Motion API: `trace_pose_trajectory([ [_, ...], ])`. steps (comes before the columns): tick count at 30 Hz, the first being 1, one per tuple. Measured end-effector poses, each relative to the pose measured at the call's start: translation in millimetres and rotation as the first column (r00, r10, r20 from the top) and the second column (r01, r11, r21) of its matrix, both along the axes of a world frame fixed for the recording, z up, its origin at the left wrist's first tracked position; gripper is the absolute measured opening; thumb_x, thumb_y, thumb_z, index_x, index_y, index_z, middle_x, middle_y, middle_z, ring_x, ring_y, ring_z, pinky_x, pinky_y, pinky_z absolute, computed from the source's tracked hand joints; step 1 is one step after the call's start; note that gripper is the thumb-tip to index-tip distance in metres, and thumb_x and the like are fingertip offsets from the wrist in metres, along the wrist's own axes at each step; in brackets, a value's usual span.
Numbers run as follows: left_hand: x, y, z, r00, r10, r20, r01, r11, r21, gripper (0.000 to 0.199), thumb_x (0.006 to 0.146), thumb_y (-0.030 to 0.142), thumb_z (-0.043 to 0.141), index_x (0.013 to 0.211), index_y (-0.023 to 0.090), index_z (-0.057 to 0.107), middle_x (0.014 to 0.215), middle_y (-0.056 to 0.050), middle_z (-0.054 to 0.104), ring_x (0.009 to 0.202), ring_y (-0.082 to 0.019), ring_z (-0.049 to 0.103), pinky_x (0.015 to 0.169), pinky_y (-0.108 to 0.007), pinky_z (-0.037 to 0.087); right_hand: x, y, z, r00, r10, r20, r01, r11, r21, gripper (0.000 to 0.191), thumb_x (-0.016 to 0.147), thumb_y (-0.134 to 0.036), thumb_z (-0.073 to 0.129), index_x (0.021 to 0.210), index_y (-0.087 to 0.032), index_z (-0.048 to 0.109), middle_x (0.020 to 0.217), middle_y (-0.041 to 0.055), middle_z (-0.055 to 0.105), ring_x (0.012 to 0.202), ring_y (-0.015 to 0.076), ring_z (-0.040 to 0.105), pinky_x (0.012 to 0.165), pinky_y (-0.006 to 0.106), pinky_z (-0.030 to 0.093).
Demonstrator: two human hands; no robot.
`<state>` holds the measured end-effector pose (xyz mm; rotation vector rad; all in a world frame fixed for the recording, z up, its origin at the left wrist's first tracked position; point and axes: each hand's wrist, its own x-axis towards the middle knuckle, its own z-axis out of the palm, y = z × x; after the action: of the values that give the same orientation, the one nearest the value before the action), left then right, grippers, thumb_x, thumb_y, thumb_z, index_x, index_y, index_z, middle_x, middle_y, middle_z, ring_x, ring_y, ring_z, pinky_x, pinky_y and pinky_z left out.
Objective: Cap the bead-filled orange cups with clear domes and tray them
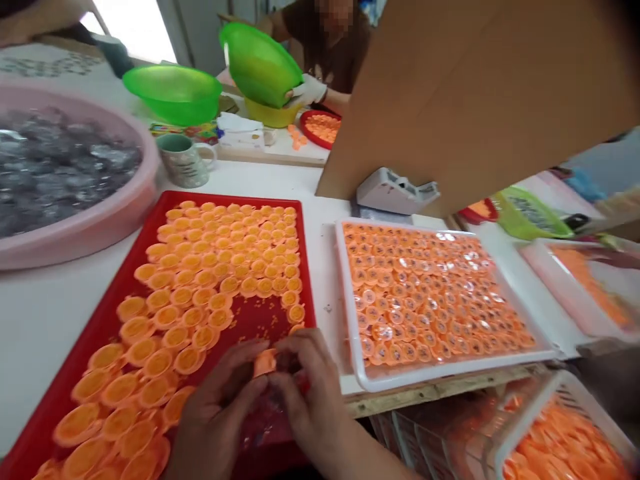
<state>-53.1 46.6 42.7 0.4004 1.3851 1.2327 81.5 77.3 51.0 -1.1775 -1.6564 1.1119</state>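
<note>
Head view: red tray beside basin; cardboard blocks background.

Colours noted. Small piece between the fingers: plain orange. Tray beneath the fingers: deep red, dotted with yellow-orange specks; round pieces on it: pale orange rims, deeper yellow-orange centres. Right of the fingers, tray: white; discs in it: orange, dark marks at centres. Left, beyond the fingers, tub: pale pink; contents: grey, glossy highlights. Table: white.
</note>
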Motion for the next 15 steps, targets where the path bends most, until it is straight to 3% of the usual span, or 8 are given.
trace_pose_trajectory([
  [5,-1,5,-5.4,1.000,0.014,0.000,-0.014,0.990,-0.138,0.050,0.056,0.041,0.090,0.099,0.027,0.072,0.105,-0.001,0.076,0.098,-0.025,0.071,0.072,-0.019,0.061,0,3,-3.8,0.998,-0.046,-0.032,0.044,0.998,-0.047,0.028,0.077,-0.005,0.059,0.101,-0.019,0.060,0.090,0.0032,0.060,0.077,0.0154,0.059,0.067,0.027,0.049],
  [10,-1,6,-6.0,0.996,-0.011,0.091,0.022,0.992,-0.120,0.045,0.058,0.042,0.089,0.095,0.026,0.070,0.096,0.000,0.076,0.092,-0.025,0.072,0.074,-0.023,0.061,-3,3,-4.2,0.991,-0.092,-0.099,0.075,0.985,-0.156,0.026,0.070,-0.006,0.072,0.091,-0.018,0.064,0.078,-0.0013,0.059,0.066,0.0124,0.056,0.061,0.023,0.044],
  [15,5,7,-1.3,0.994,-0.017,0.109,0.029,0.993,-0.112,0.044,0.058,0.042,0.089,0.093,0.024,0.069,0.089,-0.001,0.075,0.089,-0.027,0.072,0.062,-0.023,0.060,-4,-2,-11.2,0.993,-0.109,-0.050,0.107,0.994,-0.039,0.022,0.071,-0.011,0.076,0.090,-0.018,0.066,0.081,0.0009,0.061,0.072,0.0146,0.057,0.065,0.025,0.045],
])
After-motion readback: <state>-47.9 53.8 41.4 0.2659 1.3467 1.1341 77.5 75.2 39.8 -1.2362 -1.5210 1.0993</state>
